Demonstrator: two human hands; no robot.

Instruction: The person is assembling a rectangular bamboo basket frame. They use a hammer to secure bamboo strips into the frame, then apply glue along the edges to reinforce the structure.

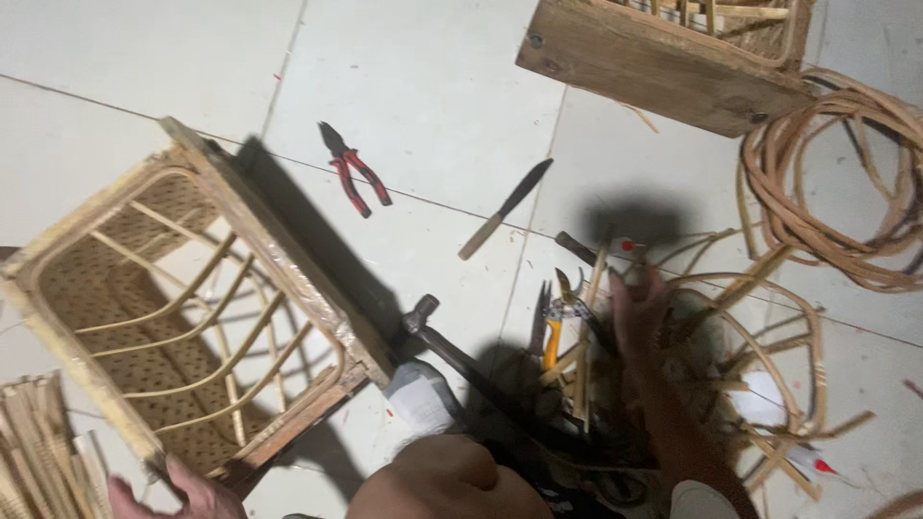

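Right hand (636, 309), fingers spread, reaches into a pile of cane offcuts and tools (577, 356) on the tiled floor (433, 86); left hand (192, 495) at the bottom edge grips the lower corner of a woven cane cage (183, 317); a hammer (452, 348) lies between them; red pliers (354, 170) lie well apart.

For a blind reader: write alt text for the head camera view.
A person's right hand reaches into a heap of cane strips and hand tools on a tiled floor, while the left hand rests by a woven rattan frame. Red-handled pliers, a knife and a hammer lie nearby.
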